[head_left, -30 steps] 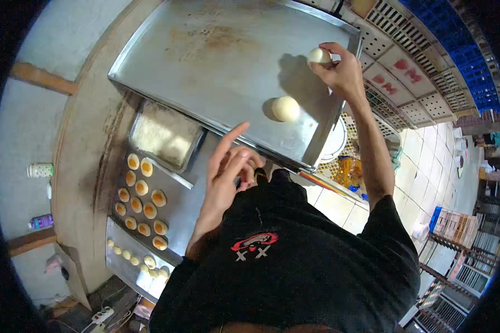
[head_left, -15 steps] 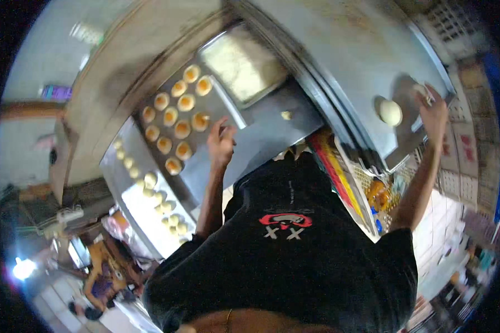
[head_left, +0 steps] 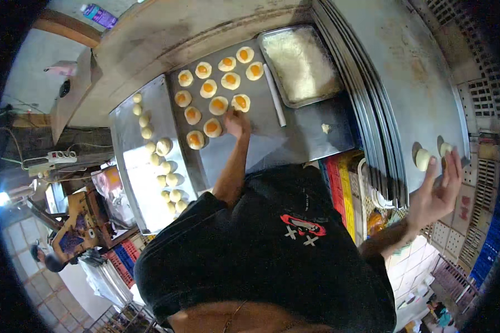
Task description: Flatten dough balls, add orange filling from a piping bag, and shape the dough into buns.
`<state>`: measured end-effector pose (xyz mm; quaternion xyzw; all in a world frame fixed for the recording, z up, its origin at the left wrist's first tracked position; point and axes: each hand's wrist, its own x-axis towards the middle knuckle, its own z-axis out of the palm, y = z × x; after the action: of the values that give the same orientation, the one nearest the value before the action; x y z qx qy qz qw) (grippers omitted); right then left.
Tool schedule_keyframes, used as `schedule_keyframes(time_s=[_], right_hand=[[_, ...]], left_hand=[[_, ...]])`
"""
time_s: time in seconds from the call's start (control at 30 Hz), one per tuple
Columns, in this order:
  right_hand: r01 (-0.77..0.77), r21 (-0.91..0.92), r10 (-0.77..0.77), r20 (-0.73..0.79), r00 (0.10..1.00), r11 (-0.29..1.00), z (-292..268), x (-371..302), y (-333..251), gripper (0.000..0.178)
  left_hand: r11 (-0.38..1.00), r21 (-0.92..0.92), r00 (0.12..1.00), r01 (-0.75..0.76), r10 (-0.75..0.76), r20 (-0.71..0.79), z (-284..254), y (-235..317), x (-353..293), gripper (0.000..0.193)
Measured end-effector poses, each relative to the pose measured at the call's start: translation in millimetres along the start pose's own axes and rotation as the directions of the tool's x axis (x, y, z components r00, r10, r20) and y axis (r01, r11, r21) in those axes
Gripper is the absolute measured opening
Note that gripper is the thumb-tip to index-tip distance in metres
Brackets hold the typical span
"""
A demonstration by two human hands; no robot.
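Note:
Several flat dough rounds [head_left: 230, 81] topped with orange filling lie in rows on a dark metal tray [head_left: 205, 161]. My left hand [head_left: 238, 123], fingers drawn together, pinches the near edge of one filled dough round [head_left: 240, 102] at the right of the rows. On the metal sheet at the right sit two plain dough balls, a nearer one [head_left: 423, 160] and a farther one [head_left: 445, 149]. My right hand [head_left: 440, 191] is open beside them, its thumb at the nearer ball and its fingertips by the farther one.
A pale rolling pin [head_left: 274, 95] lies beside a rectangular pan of white flour [head_left: 300, 64]. Left of the rounds, a shiny tray [head_left: 125, 133] carries several dough balls. Trays are stacked [head_left: 366, 105] at the right. A dough scrap [head_left: 325, 128] lies near the front edge.
My left hand has moved from open beside the rounds to one round's edge. My right hand, earlier holding something pale, is now open by two dough balls. The whole view has shifted.

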<state>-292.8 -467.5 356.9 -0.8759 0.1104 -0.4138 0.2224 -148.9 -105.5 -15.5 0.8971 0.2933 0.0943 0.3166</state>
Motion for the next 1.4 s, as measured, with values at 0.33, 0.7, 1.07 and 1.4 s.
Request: schedule_keyframes(time_s=[0.33, 0.7, 1.07, 1.4], right_hand=[[-0.757, 0.526, 0.295, 0.707, 0.642, 0.388, 150.8, -60.8, -43.6, 0.018], [-0.899, 0.437, 0.313, 0.859, 0.405, -0.034, 188.1, -107.2, -66.4, 0.022], [-0.177, 0.690, -0.303, 0.514, 0.802, 0.701, 109.4, -53.2, -88.2, 0.052], [-0.661, 0.653, 0.118, 0.673, 0.731, 0.369, 98.0, -66.2, -79.0, 0.024]], left_hand=[[0.021, -0.888, 0.839, 0.459, 0.318, 0.441, -136.2, 119.8, -51.3, 0.025], [0.186, -0.828, 0.774, 0.528, 0.295, 0.560, -158.9, 145.6, -84.9, 0.037], [0.165, -0.966, 0.739, 0.197, 0.623, 0.257, -192.1, 176.1, -115.6, 0.052], [-0.070, -0.843, 0.743, 0.533, 0.515, 0.428, -202.5, 181.5, -99.9, 0.035]])
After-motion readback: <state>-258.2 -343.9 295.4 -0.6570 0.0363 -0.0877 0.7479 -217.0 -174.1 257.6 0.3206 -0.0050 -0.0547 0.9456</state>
